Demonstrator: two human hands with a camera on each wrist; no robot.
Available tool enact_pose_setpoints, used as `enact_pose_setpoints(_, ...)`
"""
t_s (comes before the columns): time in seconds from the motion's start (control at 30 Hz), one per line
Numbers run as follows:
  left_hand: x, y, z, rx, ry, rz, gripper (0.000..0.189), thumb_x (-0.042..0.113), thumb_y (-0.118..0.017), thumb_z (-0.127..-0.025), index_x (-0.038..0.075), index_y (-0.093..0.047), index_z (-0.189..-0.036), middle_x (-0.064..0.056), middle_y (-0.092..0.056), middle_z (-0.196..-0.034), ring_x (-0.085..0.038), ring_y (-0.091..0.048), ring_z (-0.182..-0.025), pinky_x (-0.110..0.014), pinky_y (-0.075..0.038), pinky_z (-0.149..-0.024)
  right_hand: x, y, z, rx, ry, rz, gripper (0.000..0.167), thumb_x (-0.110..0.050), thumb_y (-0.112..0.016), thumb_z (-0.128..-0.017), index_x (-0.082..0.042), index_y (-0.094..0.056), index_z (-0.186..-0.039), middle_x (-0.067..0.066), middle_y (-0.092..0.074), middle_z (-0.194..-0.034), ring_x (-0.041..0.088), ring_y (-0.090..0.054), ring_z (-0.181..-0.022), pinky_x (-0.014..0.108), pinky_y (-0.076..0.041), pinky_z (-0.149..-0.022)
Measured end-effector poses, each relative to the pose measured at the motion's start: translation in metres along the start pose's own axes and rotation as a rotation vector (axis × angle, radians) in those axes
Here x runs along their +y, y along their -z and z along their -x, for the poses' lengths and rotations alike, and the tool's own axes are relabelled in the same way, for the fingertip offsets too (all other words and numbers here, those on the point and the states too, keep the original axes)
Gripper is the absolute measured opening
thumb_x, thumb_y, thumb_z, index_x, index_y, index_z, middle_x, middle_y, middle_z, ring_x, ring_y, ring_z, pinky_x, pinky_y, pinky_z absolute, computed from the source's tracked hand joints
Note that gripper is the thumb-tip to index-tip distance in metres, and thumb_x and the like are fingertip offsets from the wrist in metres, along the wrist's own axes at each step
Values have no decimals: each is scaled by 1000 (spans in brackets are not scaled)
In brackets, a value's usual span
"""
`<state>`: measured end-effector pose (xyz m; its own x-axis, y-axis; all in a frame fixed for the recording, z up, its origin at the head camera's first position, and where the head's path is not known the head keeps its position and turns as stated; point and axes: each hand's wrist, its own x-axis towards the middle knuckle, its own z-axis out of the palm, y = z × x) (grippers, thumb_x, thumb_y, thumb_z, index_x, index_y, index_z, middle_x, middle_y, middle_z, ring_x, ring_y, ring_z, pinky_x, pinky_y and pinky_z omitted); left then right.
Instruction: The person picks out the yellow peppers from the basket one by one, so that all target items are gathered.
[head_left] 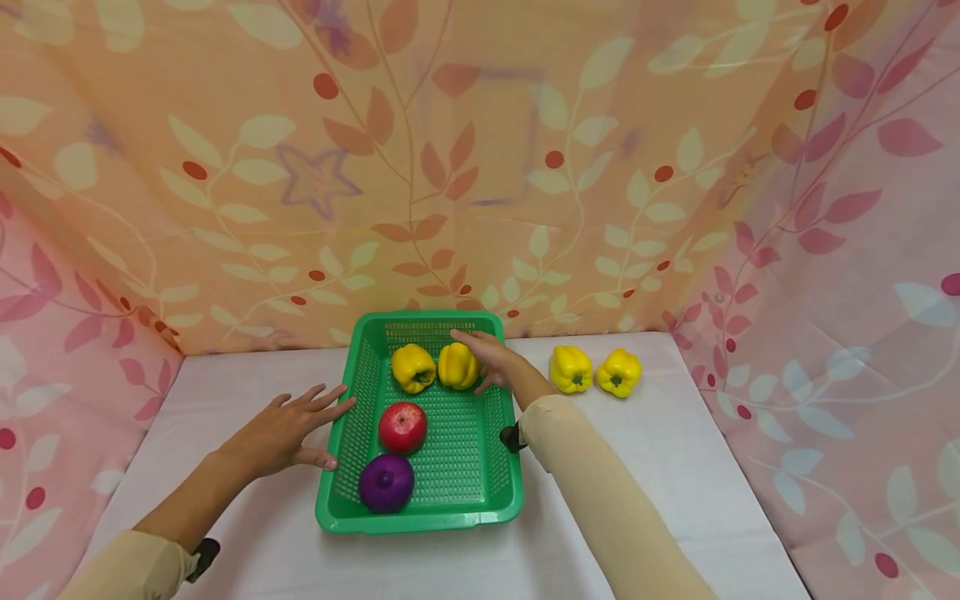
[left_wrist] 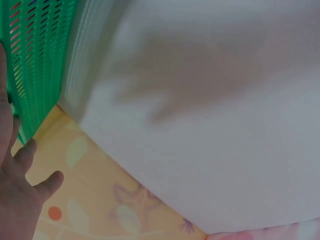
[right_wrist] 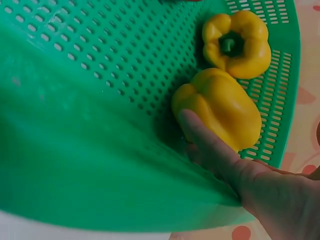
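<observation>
A green plastic basket (head_left: 420, 522) stands on the white-covered table. Inside, two yellow bell peppers (head_left: 413, 368) (head_left: 456, 367) lie at the far end, a red round fruit, perhaps a pomegranate or apple (head_left: 402, 427), sits left of the middle, and a purple round vegetable (head_left: 386, 483) is near the front left. My right hand (head_left: 495, 362) reaches over the basket's right wall beside the right-hand pepper. In the right wrist view its thumb (right_wrist: 210, 140) lies against that pepper; the other fingers are mostly hidden. My left hand (head_left: 288, 429), fingers spread, is at the basket's left rim.
Two more yellow bell peppers (head_left: 571, 369) (head_left: 618, 372) lie on the table (head_left: 637, 467) to the right of the basket. Behind the table hangs a floral cloth (head_left: 420, 167), and similar pink cloth (head_left: 862, 292) stands along the sides.
</observation>
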<state>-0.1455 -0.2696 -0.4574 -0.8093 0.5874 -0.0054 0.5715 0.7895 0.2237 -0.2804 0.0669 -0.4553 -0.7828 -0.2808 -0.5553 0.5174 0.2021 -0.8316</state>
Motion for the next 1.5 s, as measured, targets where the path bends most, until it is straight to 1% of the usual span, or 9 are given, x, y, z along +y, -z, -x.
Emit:
enact_pose_setpoints(0.1, 0, 0, 0, 0, 2, 5, 90, 60, -74, -76, 13, -48, -149, -17, -41, -154, -50, -37, -138, -75, -36, -95, 1, -2, -1, 14, 1, 3, 85, -51, -57, -97, -15, -13, -160, 17, -8, -165, 57, -14, -143, 75, -36, -98)
enact_pose_setpoints(0.27, 0, 0, 0, -1, 6, 5, 90, 59, -75, -76, 13, -48, -149, -17, -41, -154, -50, -36, -138, -76, -36, -95, 2, -3, -3, 20, 6, 16, 84, -49, -56, -98, -15, -12, -161, 16, -10, -165, 52, -18, -145, 75, -37, -97)
enact_pose_setpoints(0.43, 1, 1, 0, 2, 0, 3, 90, 58, -75, -76, 12, -48, -148, -18, -41, -154, -50, -37, -138, -75, -37, -95, 3, -5, -5, 16, 6, 34, 83, -47, -55, -100, -16, -9, -161, 16, -9, -166, 47, -16, -147, 76, -35, -97)
enact_pose_setpoints(0.63, 0, 0, 1, 4, -2, 5, 90, 59, -74, -77, 12, -48, -149, -18, -40, -154, -50, -36, -138, -75, -37, -95, 5, -9, -8, 10, 6, 58, 82, -45, -54, -100, -17, -7, -162, 16, -6, -166, 47, -13, -148, 77, -36, -95)
enact_pose_setpoints(0.8, -1, -1, 0, 2, 0, 15, 90, 61, -73, -77, 13, -48, -149, -17, -40, -155, -50, -36, -138, -75, -37, -95, 12, -12, -14, 33, -18, 55, 81, -42, -55, -100, -17, -9, -161, 17, -9, -165, 47, -17, -147, 76, -37, -94)
enact_pose_setpoints(0.9, -2, -2, 0, -1, 2, 22, 91, 63, -71, -77, 13, -47, -149, -17, -40, -155, -50, -36, -138, -76, -36, -95, 15, -13, -16, 47, -32, 41, 76, -37, -54, -102, -15, -12, -161, 18, -11, -164, 47, -20, -145, 76, -38, -93)
enact_pose_setpoints(1.23, -2, -1, 1, -1, 9, 41, 91, 62, -72, -77, 14, -46, -150, -17, -39, -155, -51, -35, -139, -76, -35, -96, 13, -15, -15, 30, -36, 40, 65, -16, -49, -105, -13, -16, -160, 23, -21, -159, 52, -27, -141, 77, -36, -94)
enact_pose_setpoints(1.5, -3, -3, 0, 3, 3, 35, 91, 64, -70, -77, 14, -47, -150, -16, -39, -156, -50, -35, -139, -76, -35, -95, 16, -15, -14, 47, -25, 92, 56, -15, -49, -105, -12, -28, -157, 24, -29, -153, 53, -33, -137, 78, -38, -90)
